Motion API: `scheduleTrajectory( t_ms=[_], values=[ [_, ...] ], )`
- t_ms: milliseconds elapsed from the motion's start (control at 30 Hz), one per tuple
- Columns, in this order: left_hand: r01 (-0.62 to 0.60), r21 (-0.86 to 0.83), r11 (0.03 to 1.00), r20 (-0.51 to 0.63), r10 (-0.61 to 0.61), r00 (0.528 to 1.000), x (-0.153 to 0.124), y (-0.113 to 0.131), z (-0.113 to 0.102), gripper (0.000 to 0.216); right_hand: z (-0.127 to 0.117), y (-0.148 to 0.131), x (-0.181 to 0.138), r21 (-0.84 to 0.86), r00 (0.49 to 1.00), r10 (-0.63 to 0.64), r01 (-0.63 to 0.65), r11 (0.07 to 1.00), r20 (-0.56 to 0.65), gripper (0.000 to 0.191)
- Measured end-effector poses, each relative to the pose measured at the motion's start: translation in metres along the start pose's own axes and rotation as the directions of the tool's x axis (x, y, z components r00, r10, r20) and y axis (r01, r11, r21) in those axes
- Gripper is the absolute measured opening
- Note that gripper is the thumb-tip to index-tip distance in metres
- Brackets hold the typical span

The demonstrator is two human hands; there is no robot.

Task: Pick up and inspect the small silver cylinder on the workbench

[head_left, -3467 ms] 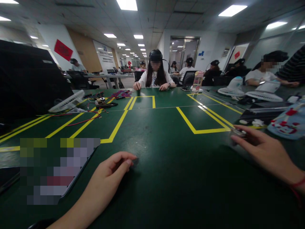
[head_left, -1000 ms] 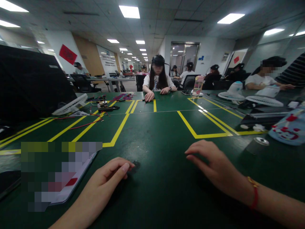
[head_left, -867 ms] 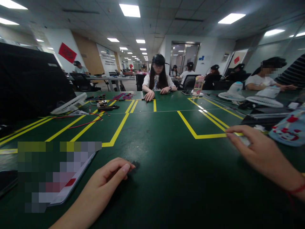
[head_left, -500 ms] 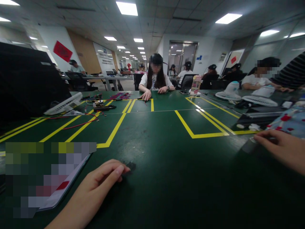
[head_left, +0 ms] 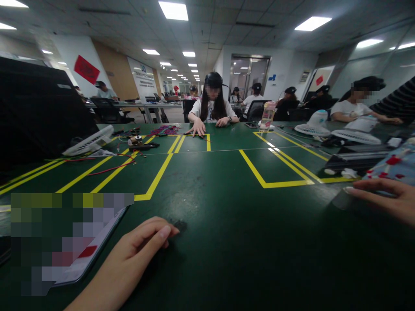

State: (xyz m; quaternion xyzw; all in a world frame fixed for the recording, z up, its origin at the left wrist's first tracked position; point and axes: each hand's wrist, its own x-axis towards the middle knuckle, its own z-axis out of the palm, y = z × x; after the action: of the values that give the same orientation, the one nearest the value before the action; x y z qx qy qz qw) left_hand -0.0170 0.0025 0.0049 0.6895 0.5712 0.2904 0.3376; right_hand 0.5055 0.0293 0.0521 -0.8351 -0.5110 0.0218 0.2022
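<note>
My left hand (head_left: 147,244) rests low over the green table, its thumb and fingers pinched together. At its fingertips is a small dark object (head_left: 180,225), too blurred to name. At the right edge my right hand (head_left: 387,196) is partly cut off by the frame. Its fingertips close on the edge of a small grey object (head_left: 339,199), whose kind I cannot make out. Left of my left forearm lies a flat, light-coloured sheet or tray (head_left: 82,270), mostly pixelated, with a red mark.
Yellow tape (head_left: 158,176) marks out areas on the green table (head_left: 223,242). A white fan (head_left: 89,141), red wires (head_left: 112,167) and small parts lie at the left. A bottle (head_left: 267,115) and white fans (head_left: 356,134) stand at the right. Opposite sits a person (head_left: 212,103).
The view has shifted slightly. My right hand sits a little farther right and its fingers have altered slightly. My left hand keeps its pinch. Across the table, the person's hand has spread its fingers.
</note>
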Motion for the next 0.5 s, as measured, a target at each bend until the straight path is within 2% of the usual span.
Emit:
scheduleTrajectory(
  t_ms=[100, 200, 367, 433, 500],
  values=[
    [-0.004, -0.006, 1.0, -0.007, 0.004, 1.0, 0.0, 0.002, 0.001, 0.032, 0.005, -0.007, -0.012, -0.039, 1.0, 0.005, -0.005, 0.999, -0.005, 0.058],
    [0.002, -0.009, 1.0, -0.01, -0.002, 1.0, -0.001, 0.004, 0.001, 0.032, 0.009, -0.016, -0.028, -0.061, 1.0, -0.014, 0.013, 0.998, -0.021, 0.057],
    [-0.006, -0.008, 1.0, -0.001, 0.006, 1.0, 0.0, 0.004, 0.002, 0.032, 0.022, -0.014, -0.033, 0.036, 0.998, 0.01, -0.008, 0.999, -0.06, 0.05],
    [-0.005, -0.011, 1.0, -0.001, 0.005, 1.0, 0.0, 0.004, 0.004, 0.032, 0.033, -0.015, -0.034, 0.114, 0.993, -0.065, 0.076, 0.991, -0.095, 0.047],
    [-0.005, -0.013, 1.0, -0.004, 0.005, 1.0, 0.001, 0.005, 0.005, 0.032, 0.047, -0.028, -0.042, 0.259, 0.974, -0.201, 0.221, 0.94, -0.101, 0.046]
  ],
)
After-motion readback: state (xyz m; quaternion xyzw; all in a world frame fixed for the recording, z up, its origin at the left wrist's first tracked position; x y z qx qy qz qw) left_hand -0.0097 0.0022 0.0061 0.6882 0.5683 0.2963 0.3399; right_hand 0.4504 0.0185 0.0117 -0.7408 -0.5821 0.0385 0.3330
